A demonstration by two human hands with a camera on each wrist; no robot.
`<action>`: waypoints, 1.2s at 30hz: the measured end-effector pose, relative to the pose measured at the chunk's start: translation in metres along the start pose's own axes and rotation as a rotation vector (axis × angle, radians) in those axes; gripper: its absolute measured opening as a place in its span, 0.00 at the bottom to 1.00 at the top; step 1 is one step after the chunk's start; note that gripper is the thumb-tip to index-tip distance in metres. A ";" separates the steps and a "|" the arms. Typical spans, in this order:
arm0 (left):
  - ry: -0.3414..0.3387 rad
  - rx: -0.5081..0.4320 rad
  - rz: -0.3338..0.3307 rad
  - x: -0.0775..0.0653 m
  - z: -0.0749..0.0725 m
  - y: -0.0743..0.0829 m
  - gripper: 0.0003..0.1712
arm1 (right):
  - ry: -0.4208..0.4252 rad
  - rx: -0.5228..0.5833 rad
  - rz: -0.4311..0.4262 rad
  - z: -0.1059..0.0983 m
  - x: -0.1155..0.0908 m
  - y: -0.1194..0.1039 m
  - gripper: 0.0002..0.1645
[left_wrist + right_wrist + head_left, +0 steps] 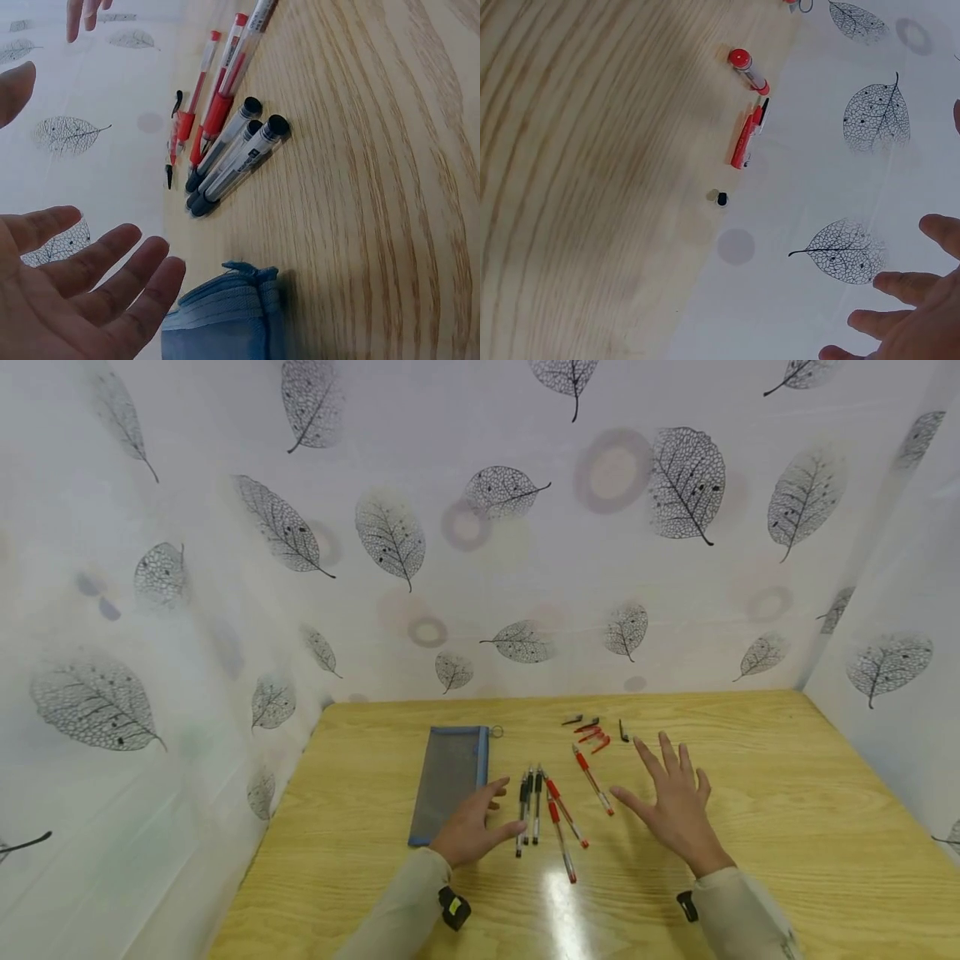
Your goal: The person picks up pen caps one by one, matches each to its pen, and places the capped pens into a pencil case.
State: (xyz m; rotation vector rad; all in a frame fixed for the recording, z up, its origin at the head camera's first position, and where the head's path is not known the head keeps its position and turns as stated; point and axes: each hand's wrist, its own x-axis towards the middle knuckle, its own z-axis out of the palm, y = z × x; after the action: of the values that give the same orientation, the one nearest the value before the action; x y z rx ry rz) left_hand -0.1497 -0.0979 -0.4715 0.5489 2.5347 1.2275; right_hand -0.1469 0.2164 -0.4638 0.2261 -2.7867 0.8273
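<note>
In the head view, the left hand [474, 827], fingers relaxed and holding nothing, hovers between the blue-edged mesh zip pouch [450, 772] and three black gel pens [537, 806]. The right hand [677, 810] is spread and also free, right of the three red gel pens [555, 812]. All six pens lie uncapped on the wood-grain surface [787, 793], tips pointing far – so any grip would best close on the barrel, clear of the points. Red caps [601, 744] and black caps [573, 719] are scattered at the far side; matching colours first would avoid a mix-up.

In the left wrist view, the black pens lie nearly side by side, their end plugs [278, 126] facing near. Separating one with a fingertip before pinching it should keep its neighbours from rolling.

In the right wrist view, the fingers reach past the caps without touching them. Such small pieces call for a light thumb-and-index pinch – and a steady approach from above.
</note>
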 end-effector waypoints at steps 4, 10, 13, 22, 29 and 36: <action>-0.022 -0.074 -0.024 0.003 0.002 -0.002 0.43 | 0.053 0.015 0.003 0.002 0.005 0.006 0.47; -0.027 -0.182 -0.104 0.008 0.006 -0.001 0.42 | 0.088 0.047 0.027 0.007 0.012 0.016 0.44; -0.023 -0.217 -0.148 0.011 0.008 -0.001 0.40 | 0.106 0.074 0.044 0.009 0.017 0.020 0.43; -0.005 -0.313 -0.187 0.018 0.013 -0.005 0.39 | 0.044 0.200 0.162 0.011 0.027 0.037 0.43; 0.009 -0.283 -0.216 0.025 0.018 -0.009 0.40 | -0.021 0.265 0.212 0.015 0.038 0.049 0.45; 0.036 -0.292 -0.242 0.032 0.027 -0.007 0.40 | -0.054 0.313 0.258 0.019 0.050 0.058 0.45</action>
State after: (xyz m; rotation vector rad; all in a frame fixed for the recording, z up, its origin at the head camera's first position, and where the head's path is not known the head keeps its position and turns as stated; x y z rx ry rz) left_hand -0.1688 -0.0694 -0.4957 0.1498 2.3059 1.4851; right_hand -0.2106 0.2503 -0.4963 -0.0649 -2.7601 1.3386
